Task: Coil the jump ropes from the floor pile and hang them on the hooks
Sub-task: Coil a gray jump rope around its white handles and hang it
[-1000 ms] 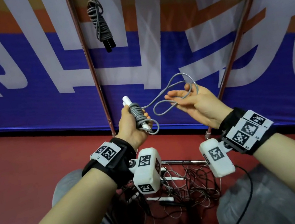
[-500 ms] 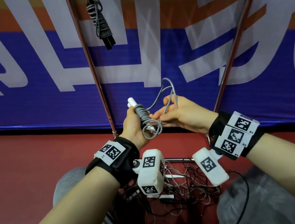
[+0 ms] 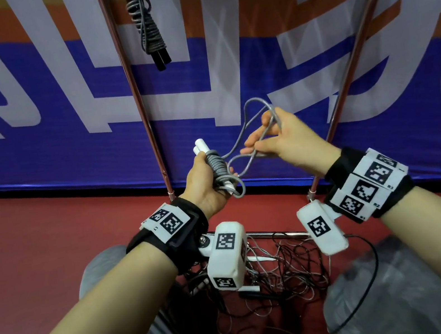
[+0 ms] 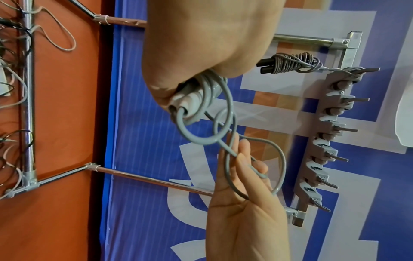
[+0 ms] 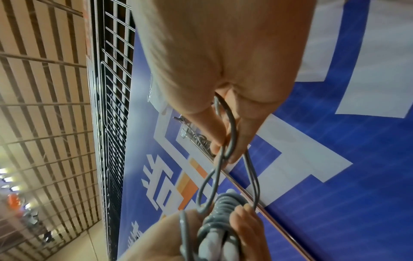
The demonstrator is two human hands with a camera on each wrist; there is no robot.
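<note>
The left hand (image 3: 204, 187) is gripping the white handles of a grey jump rope (image 3: 217, 167) at mid-frame, fingers curled around the wound coils and hiding most of the handles. The right hand (image 3: 285, 140) is pinching the rope's loose loop between thumb and fingers. The wrist cameras are partly covering the floor pile (image 3: 279, 274) at lower centre. The banner (image 3: 33, 146) lettering is cut off, unreadable. A coiled black-handled rope (image 4: 288, 65) is hanging on the hook rack (image 4: 324, 134) above the red floor (image 3: 35, 243).

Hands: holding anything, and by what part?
Left hand grips the rope's paired white handles over the coils; right hand pinches its free loop.
</note>
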